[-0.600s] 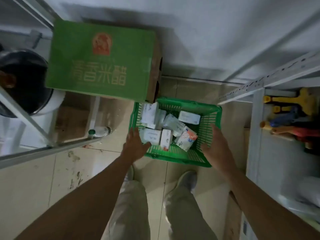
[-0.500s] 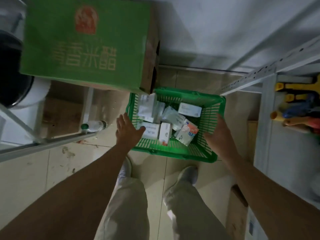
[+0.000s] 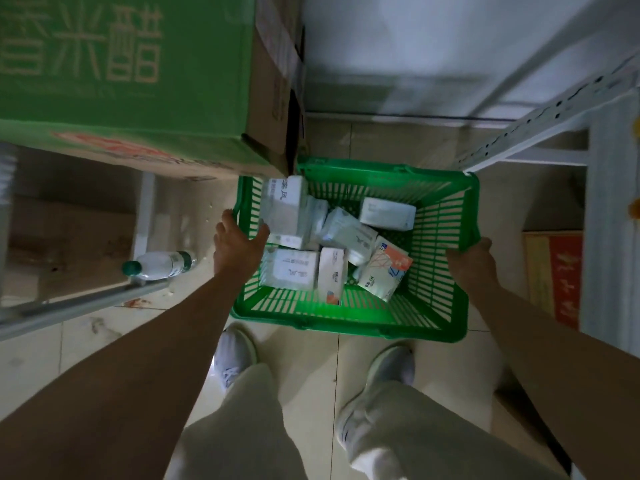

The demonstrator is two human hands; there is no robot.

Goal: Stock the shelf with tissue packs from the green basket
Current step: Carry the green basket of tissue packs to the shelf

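A green slatted plastic basket (image 3: 440,237) stands on the tiled floor in front of my feet. Several white tissue packs (image 3: 341,233) lie jumbled inside it, one of them with an orange and blue print (image 3: 386,271). My left hand (image 3: 237,245) grips the basket's left rim, thumb over the edge beside a tall white pack (image 3: 284,209). My right hand (image 3: 471,261) grips the right rim, fingers curled under the edge. A white metal shelf (image 3: 540,133) with a perforated rail stands at the right.
A large green carton with pale lettering (image 3: 121,81) sits on the left rack and overhangs the basket's far left corner. A plastic bottle with a green cap (image 3: 159,266) lies on the rack's low ledge. A red and tan box (image 3: 554,275) sits under the right shelf.
Both hands have closed from hovering beside the basket onto its two side rims. The view has dropped closer to the basket, so the basket and carton look larger.
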